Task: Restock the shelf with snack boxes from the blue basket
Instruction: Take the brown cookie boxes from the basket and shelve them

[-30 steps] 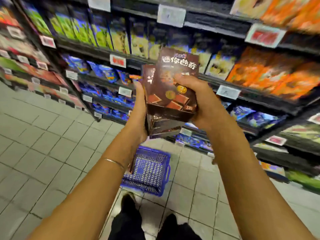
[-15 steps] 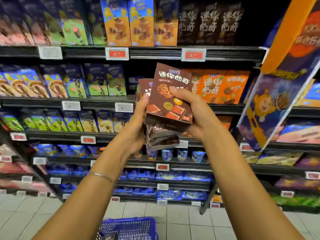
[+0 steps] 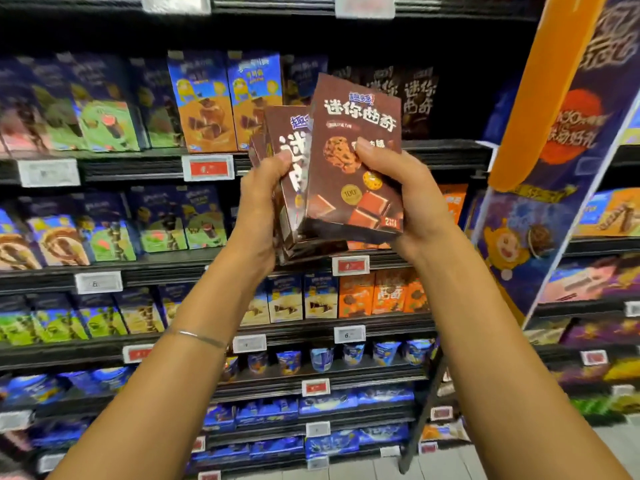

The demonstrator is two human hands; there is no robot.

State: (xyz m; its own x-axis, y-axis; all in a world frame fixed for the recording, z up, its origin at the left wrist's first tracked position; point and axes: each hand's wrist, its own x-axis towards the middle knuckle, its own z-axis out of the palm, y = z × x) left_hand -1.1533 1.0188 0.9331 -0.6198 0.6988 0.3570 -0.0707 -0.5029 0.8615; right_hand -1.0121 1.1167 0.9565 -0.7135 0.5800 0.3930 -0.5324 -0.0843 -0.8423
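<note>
Though blurred, crowded snack shelves (image 3: 131, 168).

two hands are up in front of the shelf (image 3: 166, 264). the right hand (image 3: 412, 202) grips the front box (image 3: 353, 161), a brown one, and its thumb lies on the cookie picture. the left hand (image 3: 259, 209) grips the other brown boxes (image 3: 289, 157), which sit just behind the front box and fan out to the left. a thin bracelet (image 3: 197, 336) sits on the left arm. behind the hands, dark boxes (image 3: 417, 98) with the same big letters stand on a high row. blue and green boxes (image 3: 104, 119) fill the rows on the left and look blurry. orange boxes (image 3: 384, 292) stand lower down, with little blue cups (image 3: 353, 355) on the row under them. price tags (image 3: 207, 167) stick on the shelf edges. a big orange and purple banner (image 3: 554, 168) hangs on the right.
</note>
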